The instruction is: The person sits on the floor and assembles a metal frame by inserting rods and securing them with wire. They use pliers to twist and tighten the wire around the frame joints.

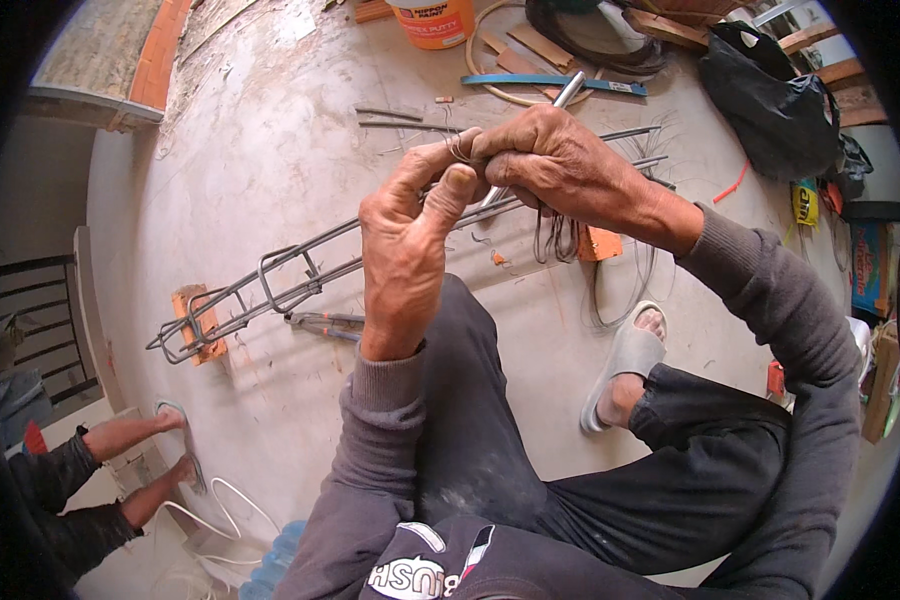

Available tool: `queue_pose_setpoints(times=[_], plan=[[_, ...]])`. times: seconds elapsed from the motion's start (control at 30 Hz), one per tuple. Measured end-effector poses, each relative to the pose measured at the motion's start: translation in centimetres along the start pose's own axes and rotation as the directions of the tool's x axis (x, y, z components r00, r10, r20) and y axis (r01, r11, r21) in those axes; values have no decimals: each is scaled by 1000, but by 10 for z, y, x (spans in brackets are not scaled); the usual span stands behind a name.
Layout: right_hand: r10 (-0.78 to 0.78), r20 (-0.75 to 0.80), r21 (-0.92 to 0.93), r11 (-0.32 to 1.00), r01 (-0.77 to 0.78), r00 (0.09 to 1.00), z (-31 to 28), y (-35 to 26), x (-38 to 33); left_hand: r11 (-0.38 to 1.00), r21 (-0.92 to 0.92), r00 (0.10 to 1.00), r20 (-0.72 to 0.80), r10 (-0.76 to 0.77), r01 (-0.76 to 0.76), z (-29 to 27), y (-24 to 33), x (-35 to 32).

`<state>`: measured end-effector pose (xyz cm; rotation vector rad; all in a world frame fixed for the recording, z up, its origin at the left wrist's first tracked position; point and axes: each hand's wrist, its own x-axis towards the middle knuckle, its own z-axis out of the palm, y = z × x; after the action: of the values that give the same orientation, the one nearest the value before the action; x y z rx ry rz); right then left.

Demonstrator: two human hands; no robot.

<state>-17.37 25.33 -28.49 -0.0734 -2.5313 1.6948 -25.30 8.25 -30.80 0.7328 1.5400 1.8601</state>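
Both hands meet above the rebar cage, near its right-hand end. The left hand [408,222] is pinched: thumb and forefinger close together at a thin wire [456,146], which loops between the fingertips. The right hand [570,165] is closed, thumb laid against the curled forefinger, its fingertips clamped on the same wire and abutting those of the left.

A silver rod [570,90] slants behind the right hand; whether the fingers grip it cannot be told. A wire bundle [558,240] hangs just below that hand; its upper end is hidden.

The cage [310,268] lies across the floor, its left end on one brick [208,322]; a second brick [600,244] sits near the other end. Pincers [322,325] lie beside the cage, left of the person's knee. A co-worker's legs [135,435] show at lower left.
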Motion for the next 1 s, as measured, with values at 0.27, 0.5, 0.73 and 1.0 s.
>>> queue_pose_setpoints(times=[0.27,0.5,0.73,1.0], plan=[[41,150,103,993,-57,988,-7,18,-7,763,-631,982,-13,-189,139,10,-28,2],[166,158,-15,986,-166,973,-4,22,-21,885,-464,994,-71,-85,43,16,-28,-1],[231,221,-20,972,-233,947,12,30,-32,950,-313,962,-254,-103,18,18,-47,7],[165,-33,-149,974,-168,986,-45,44,-18,969,-238,984,-144,-103,67,48,-40,42]])
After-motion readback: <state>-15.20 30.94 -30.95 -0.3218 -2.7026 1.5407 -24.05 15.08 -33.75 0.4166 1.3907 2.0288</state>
